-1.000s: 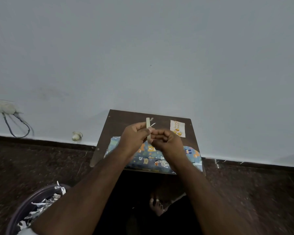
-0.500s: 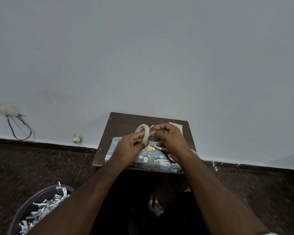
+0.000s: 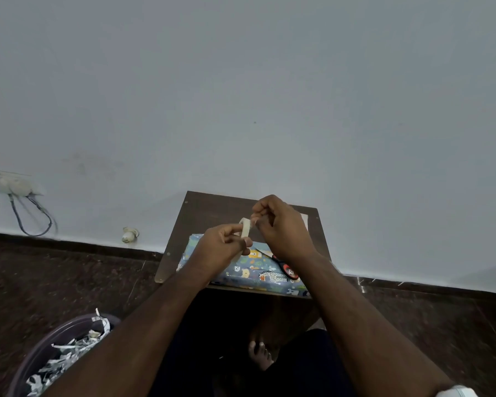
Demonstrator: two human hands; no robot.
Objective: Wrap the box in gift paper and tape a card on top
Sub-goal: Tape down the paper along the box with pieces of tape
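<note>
A box wrapped in blue animal-print gift paper lies on the near half of a small dark wooden table. Above it my left hand grips a pale tape roll held on edge. My right hand pinches at the roll's top, where the tape end is. Red-handled scissors lie on the wrapped box under my right wrist. A sliver of the white card shows at the table's far right, mostly hidden by my right hand.
A purple bin full of paper scraps stands on the floor at lower left. A grey wall rises right behind the table, with a socket and cable at left. My bare foot rests under the table.
My right hand has risen over the card and now pinches the top of the roll. The left hand keeps hold of the roll, turned more edge-on. The scissors on the box have come into sight.
</note>
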